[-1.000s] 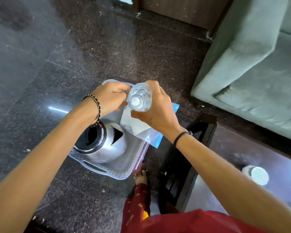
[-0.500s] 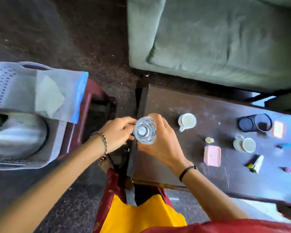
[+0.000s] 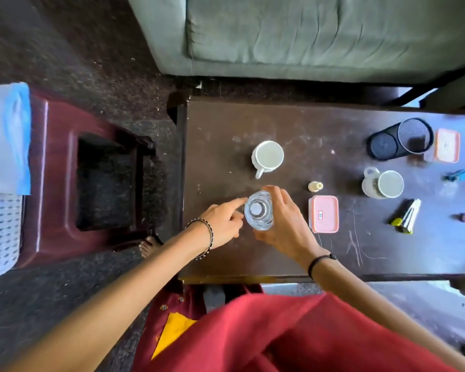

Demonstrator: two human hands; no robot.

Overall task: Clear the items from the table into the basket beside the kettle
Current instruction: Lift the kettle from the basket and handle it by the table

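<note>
My right hand (image 3: 286, 228) grips a clear plastic bottle (image 3: 258, 210), seen from above, just over the left part of the dark wooden table (image 3: 220, 124). My left hand (image 3: 223, 224) is beside it, its index fingertip touching the bottle's rim and the other fingers loosely curled. On the table stand a white cup (image 3: 268, 155), a second mug (image 3: 387, 183), a tiny bottle (image 3: 315, 186) and a pink lidded box (image 3: 324, 214). The white perforated basket (image 3: 3, 232) shows at the far left edge; the kettle is out of view.
Right on the table: a black mesh holder (image 3: 403, 138) on its side, an orange-rimmed box (image 3: 446, 145), a blue item (image 3: 462, 175), a yellow-and-white item (image 3: 407, 216). A maroon stool (image 3: 59, 183) carries the basket and a blue-edged pouch (image 3: 8, 138). A green sofa (image 3: 306, 36) lies behind.
My view swung right, from the basket and kettle to the table. The bottle stayed in my right hand and now hovers over the table. My left hand slipped from the cap to the rim.
</note>
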